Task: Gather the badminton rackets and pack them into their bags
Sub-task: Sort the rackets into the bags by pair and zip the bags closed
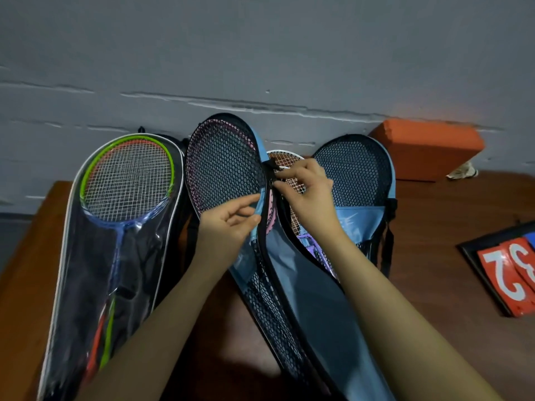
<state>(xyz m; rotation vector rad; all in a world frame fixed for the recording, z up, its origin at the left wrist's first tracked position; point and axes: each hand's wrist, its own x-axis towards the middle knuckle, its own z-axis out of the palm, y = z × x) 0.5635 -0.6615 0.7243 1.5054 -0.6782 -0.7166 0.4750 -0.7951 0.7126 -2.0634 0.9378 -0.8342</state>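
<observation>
Blue mesh bag [292, 285] between both hands, edge pinched

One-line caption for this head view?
Left hand holds blue mesh bag edge; right hand pinches its zipper.

On the brown wooden tabletop [434, 227] lies a blue fabric racket bag with black mesh panels [304, 285], leaning against the grey wall [260, 53]. The left hand [228, 224] pinches the bag's blue edge, while the right hand [307, 189] pinches the black zipper pull [270, 183]. To the left sits a clear plastic racket bag [115, 241] holding a green-and-blue-framed racket [127, 180]. At far right rests an orange block [428, 149], nearer a red scoreboard with white numbers [509, 270].
</observation>
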